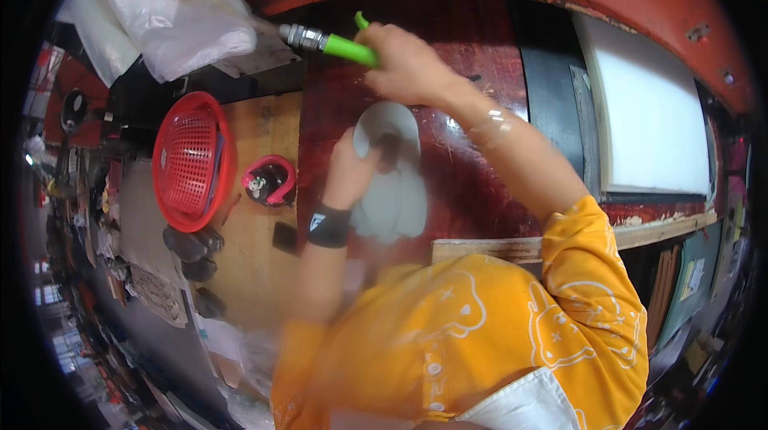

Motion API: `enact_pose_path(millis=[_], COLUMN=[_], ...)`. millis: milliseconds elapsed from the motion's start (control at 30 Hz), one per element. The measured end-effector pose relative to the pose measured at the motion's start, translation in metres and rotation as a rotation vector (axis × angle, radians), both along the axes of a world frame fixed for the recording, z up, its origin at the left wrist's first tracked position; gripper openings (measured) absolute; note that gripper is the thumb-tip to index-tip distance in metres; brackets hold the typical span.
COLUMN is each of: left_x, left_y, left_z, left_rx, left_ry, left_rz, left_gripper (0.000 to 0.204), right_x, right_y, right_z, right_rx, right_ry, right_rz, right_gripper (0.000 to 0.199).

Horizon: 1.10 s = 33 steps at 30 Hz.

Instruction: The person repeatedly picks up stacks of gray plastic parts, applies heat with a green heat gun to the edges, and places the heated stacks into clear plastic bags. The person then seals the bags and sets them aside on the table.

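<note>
green tool (350, 50) looks light, stiff, right hand (406, 64) clenched round its back end; grey pad (390, 204) likely soft, best held by edge, can't tell if left hand (352, 172) grips.

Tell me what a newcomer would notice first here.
Probably the bright green-handled tool in the right hand, at the upper middle. Next, perhaps, the orange-yellow shirt at the bottom and the red basket on the left. Near the centre, the left hand touches a pale piece.
</note>
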<state>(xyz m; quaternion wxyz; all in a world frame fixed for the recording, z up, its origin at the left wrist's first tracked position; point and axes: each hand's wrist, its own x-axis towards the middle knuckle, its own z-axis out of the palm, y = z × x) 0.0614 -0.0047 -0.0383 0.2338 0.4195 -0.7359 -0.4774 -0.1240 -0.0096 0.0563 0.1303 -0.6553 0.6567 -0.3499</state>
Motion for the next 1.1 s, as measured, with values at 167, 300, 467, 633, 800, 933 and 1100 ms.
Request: enact_pose_path(millis=[167,300,467,633,800,933,1100], left_x=[-0.036,-0.042,-0.061,-0.048,-0.046,-0.038,-0.017], left_y=[0.02,0.039,0.038,0.003,-0.001,-0.005,-0.037], left_z=[0.025,0.033,0.029,0.052,0.067,0.062,0.022], left_rx=[-0.604,-0.472,-0.477,0.032,0.578,-0.08,-0.264], left_ry=[-0.099,-0.258,-0.111,-0.323,-0.056,-0.095,-0.087], left_rz=[0.098,-0.188,-0.247,-0.424,-0.226,-0.255,-0.217], left_gripper=[0.052,0.043,0.05,0.038,0.024,0.027,0.043], right_x=[-0.019,-0.009,-0.008,-0.006,0.014,0.015,-0.001], right_y=[0.105,0.139,0.151,0.149,0.139,0.131,0.133], right_z=[0.04,0.038,0.046,0.053,0.053,0.049,0.047], right_rx=[-0.158,-0.107,-0.122,-0.214,0.039,-0.123,-0.177], right_ry=[-1.302,-1.432,-1.393,-1.404,-1.382,-0.994,-1.058], right_rz=[0.36,0.442,0.681,0.507,0.591,0.316,0.182], right_gripper=[0.067,0.041,0.03,0.021,0.02,0.021,0.029])
